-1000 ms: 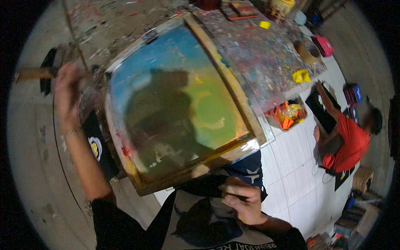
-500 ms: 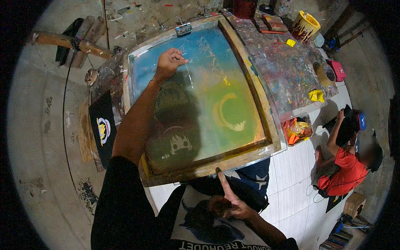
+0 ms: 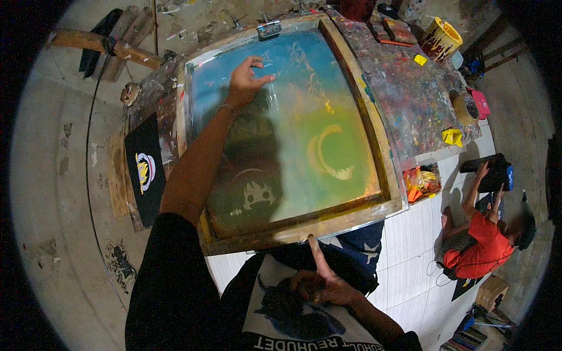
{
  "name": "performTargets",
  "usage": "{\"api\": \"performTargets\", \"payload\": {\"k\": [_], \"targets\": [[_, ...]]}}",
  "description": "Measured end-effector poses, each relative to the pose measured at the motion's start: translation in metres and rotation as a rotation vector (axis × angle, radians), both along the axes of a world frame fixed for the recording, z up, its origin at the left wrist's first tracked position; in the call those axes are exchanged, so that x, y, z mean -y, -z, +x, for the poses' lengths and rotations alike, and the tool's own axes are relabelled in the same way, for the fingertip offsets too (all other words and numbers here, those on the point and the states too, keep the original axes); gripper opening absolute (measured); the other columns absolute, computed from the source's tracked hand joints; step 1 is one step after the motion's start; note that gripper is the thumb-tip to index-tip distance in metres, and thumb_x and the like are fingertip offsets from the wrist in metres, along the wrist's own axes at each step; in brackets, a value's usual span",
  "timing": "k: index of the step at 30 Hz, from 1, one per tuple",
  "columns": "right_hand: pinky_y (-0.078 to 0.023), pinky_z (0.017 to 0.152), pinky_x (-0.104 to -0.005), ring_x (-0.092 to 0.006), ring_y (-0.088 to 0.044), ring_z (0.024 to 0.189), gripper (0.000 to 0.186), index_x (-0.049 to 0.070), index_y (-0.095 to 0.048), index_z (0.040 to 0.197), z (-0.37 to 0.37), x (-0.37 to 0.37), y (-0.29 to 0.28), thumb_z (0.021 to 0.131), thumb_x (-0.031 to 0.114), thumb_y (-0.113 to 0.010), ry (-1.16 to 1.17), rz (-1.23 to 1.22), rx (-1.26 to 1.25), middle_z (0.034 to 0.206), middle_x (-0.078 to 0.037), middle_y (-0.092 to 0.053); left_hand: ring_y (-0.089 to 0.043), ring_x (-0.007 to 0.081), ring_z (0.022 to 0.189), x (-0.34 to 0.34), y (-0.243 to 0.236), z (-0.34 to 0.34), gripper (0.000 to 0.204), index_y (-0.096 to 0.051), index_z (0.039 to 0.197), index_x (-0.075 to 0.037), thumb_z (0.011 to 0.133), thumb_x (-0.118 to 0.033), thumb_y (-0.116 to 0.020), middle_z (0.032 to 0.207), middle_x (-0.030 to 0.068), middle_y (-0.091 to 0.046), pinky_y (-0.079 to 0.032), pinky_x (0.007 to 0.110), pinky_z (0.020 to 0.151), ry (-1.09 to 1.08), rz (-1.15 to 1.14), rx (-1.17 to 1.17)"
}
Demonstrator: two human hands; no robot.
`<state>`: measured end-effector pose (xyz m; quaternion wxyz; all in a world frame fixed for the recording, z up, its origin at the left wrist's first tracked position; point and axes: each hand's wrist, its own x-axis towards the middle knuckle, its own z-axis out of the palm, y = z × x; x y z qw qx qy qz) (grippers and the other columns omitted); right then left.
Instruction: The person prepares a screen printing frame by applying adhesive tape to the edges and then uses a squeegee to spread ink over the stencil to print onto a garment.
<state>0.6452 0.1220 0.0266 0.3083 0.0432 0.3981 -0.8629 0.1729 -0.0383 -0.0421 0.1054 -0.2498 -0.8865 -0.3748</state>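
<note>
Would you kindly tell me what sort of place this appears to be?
Probably a small screen-printing workshop: the wood-framed blue-and-green printing screen, paint-splattered grey table and yellow-rimmed, paint-streaked round bucket suggest it.

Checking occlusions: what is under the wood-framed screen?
A paint-spattered table shows on either side of the wood-framed screen; whatever lies directly beneath is covered and cannot be seen.

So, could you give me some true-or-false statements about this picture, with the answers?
1. The left hand is over the screen. True.
2. The right hand lies on the screen's blue part. False: this hand's index finger is at the near edge.
3. The co-worker wears a red top. True.
4. The bucket is left of the screen. False: the bucket is to its right.
5. The black cloth is plain. False: the cloth bears a picture.
</note>
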Motion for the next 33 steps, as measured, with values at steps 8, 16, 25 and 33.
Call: {"api": "performTargets", "payload": {"k": [8, 16, 25, 33], "targets": [[-0.007, 0.115, -0.0387, -0.0247, 0.001, 0.144, 0.121, 0.002, 0.013, 0.147, -0.002, 0.000, 0.001, 0.076, 0.047, -0.074, 0.026, -0.010, 0.012, 0.156, -0.015, 0.015, -0.035, 0.0422, 0.125, -0.017, -0.019, 0.132, 0.111, -0.029, 0.139, 0.002, 0.060, -0.060, -0.078, 0.137, 0.0234, -0.036, -0.024, 0.060, 0.102, 0.011, -0.420, -0.282], [-0.011, 0.115, -0.0381, -0.0243, -0.009, 0.143, 0.118, 0.004, 0.010, 0.149, 0.006, 0.001, 0.000, 0.077, 0.040, -0.076, -0.034, -0.001, -0.034, 0.157, -0.015, 0.010, -0.038, 0.0406, 0.120, -0.015, -0.051, 0.229, 0.106, -0.031, 0.134, 0.002, 0.060, -0.056, -0.079, 0.131, 0.0218, -0.038, -0.026, 0.062, 0.097, 0.171, -0.457, -0.036], [-0.016, 0.115, -0.0378, -0.0247, -0.020, 0.141, 0.090, 0.004, -0.015, 0.149, 0.006, -0.002, -0.015, 0.083, 0.029, -0.072, -0.118, 0.114, -0.095, 0.154, -0.015, -0.018, -0.042, 0.0371, 0.116, -0.013, -0.051, 0.274, 0.078, -0.047, 0.123, 0.002, 0.068, -0.044, -0.078, 0.122, 0.0208, -0.045, -0.034, 0.052, 0.096, 0.478, -0.349, 0.031], [-0.045, 0.095, -0.0337, -0.0187, -0.056, 0.110, 0.062, 0.004, -0.040, 0.139, 0.036, -0.027, 0.009, 0.084, 0.001, -0.067, -0.152, 0.395, -0.263, 0.115, -0.009, -0.061, -0.051, 0.0308, 0.117, 0.010, -0.074, 0.348, 0.043, -0.057, 0.120, -0.006, 0.086, -0.034, -0.059, 0.127, 0.0140, -0.055, -0.036, 0.047, 0.104, 0.832, -0.516, -0.263]]}}
